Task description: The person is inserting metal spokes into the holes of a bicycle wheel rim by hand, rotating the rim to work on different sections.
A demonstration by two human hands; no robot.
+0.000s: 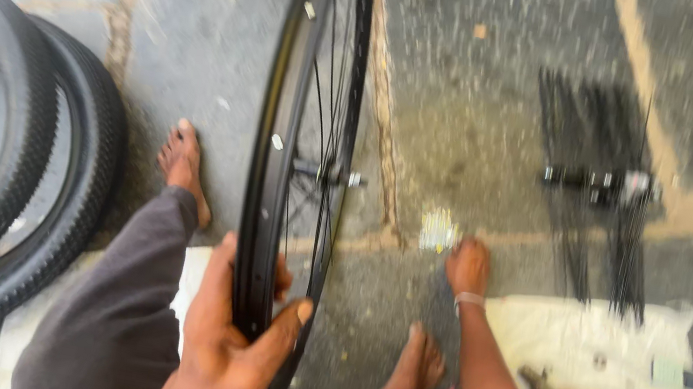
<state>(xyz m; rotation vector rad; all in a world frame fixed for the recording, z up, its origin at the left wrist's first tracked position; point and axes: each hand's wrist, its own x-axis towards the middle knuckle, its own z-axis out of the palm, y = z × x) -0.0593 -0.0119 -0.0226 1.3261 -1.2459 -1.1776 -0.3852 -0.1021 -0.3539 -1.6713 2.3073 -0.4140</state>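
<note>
A black spoked bicycle rim (284, 117) stands upright on the concrete floor between my bare feet. My left hand (229, 349) grips its near edge, thumb wrapped over the right side. At the wheel's centre sits the hub with its axle (333, 173). My right hand (468, 266) reaches down to the floor, fingers next to a small shiny pile of silver bits (438, 230); whether it holds any is blurred. A pale band circles that wrist.
Two black knobby tyres (10, 164) lie stacked at the left. A bundle of black spokes with a hub (600, 184) lies on the floor at the right. A white cloth (611, 365) with small tools and parts is spread by my right leg.
</note>
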